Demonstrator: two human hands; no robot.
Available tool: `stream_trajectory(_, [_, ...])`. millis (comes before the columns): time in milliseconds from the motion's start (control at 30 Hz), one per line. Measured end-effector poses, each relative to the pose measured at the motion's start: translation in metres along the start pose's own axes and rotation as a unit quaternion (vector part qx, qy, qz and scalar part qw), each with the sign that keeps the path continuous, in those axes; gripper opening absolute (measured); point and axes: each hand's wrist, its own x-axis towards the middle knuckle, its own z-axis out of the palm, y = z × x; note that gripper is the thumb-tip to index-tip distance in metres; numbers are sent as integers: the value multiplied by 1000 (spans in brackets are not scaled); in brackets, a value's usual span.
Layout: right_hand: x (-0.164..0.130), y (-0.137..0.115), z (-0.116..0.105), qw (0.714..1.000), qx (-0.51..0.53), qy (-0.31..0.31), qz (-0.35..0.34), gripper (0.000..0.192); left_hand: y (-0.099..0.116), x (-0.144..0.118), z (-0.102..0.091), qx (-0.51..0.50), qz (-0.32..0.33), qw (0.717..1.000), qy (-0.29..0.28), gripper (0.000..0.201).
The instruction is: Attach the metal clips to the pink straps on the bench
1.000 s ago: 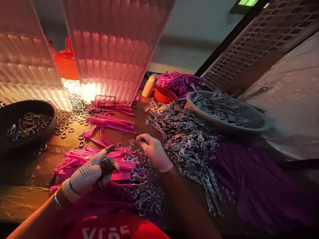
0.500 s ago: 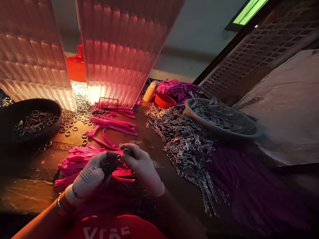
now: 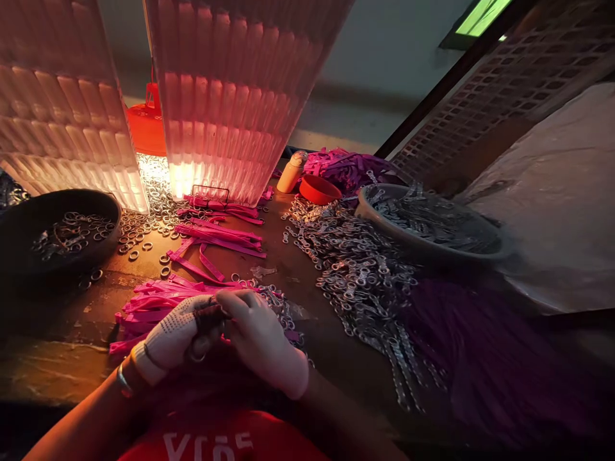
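My left hand [image 3: 180, 330], in a pale dotted glove with dark finger coverings, is closed at the front of the table. A metal ring [image 3: 196, 356] shows under its fingers. My right hand [image 3: 262, 336], in a plain pale glove, meets it with bent fingers pressed together; whatever lies between the fingertips is hidden. Just beyond both hands lies a pile of pink straps [image 3: 158, 298]. To the right of these straps, metal pieces with ringed ends [image 3: 283, 307] are partly covered by my right hand.
A dark bowl of rings [image 3: 96, 198] stands left, with loose rings [image 3: 133, 255] beside it. Ribbed translucent panels [image 3: 230, 96] rise around a red lamp [image 3: 147, 125]. Rightward are heaped metal links [image 3: 365, 275], a grey basin [image 3: 432, 253], a red bowl [image 3: 319, 190] and a bottle [image 3: 291, 173].
My right hand has moved slightly left and down, its fingers now folded over the left fingertips. The metal ring under my left hand has come into sight, as have metal pieces behind my right.
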Motion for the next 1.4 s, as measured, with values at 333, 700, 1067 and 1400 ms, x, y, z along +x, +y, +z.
stream_trajectory(333, [-4,9,-3,996,-7,77,46,17,1,-6,14,5,12,998,64,27])
stream_trajectory(700, [-2,0,-5,996,-17,52,77,23,-14,-5,20,95,138,975,145,19])
stream_trajectory(1067, [0,0,-10,992,-98,68,-31,28,18,-5,19,-78,-79,993,38,33])
stream_trajectory(1400, [7,42,-12,940,198,143,238,29,39,135,-51,543,95,833,-31,20])
